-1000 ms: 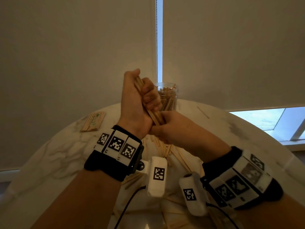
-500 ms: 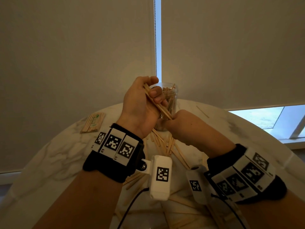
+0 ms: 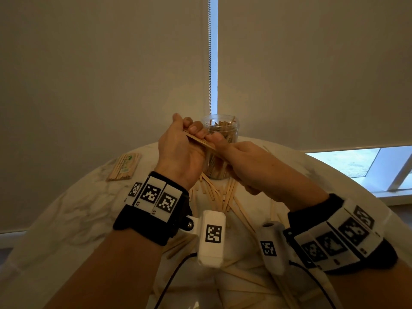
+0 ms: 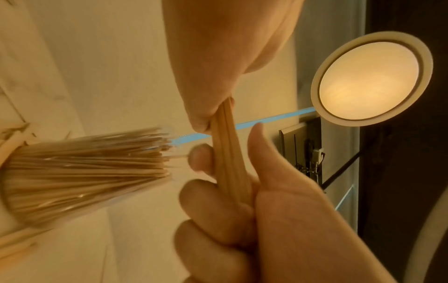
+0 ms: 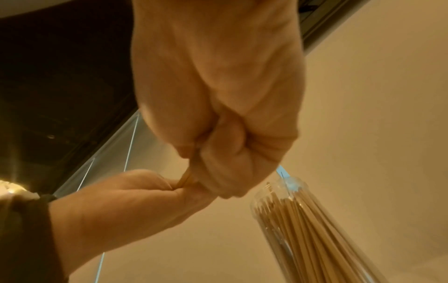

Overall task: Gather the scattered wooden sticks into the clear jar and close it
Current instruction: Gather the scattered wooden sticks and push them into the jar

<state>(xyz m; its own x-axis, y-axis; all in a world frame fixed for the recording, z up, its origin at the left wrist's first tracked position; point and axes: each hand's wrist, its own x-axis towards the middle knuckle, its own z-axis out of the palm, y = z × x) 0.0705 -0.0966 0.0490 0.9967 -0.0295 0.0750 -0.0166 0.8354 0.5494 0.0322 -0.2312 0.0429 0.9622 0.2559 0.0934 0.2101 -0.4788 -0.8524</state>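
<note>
Sticks (image 3: 200, 142) in a bundle slant down-right before the jar (image 3: 220, 139), left hand (image 3: 178, 152) and right hand (image 3: 247, 161) each gripping an end

I see a round white marble-patterned table (image 3: 66, 210) carrying the clear jar (image 3: 223, 134) of sticks at its far side, loose wooden sticks (image 3: 214, 190) scattered from the jar's base toward me, and a wrapped pack of sticks (image 3: 124, 167) far left.

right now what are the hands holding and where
A bundle of sticks: the left hand grips one end, the right hand grips the other end.
</note>
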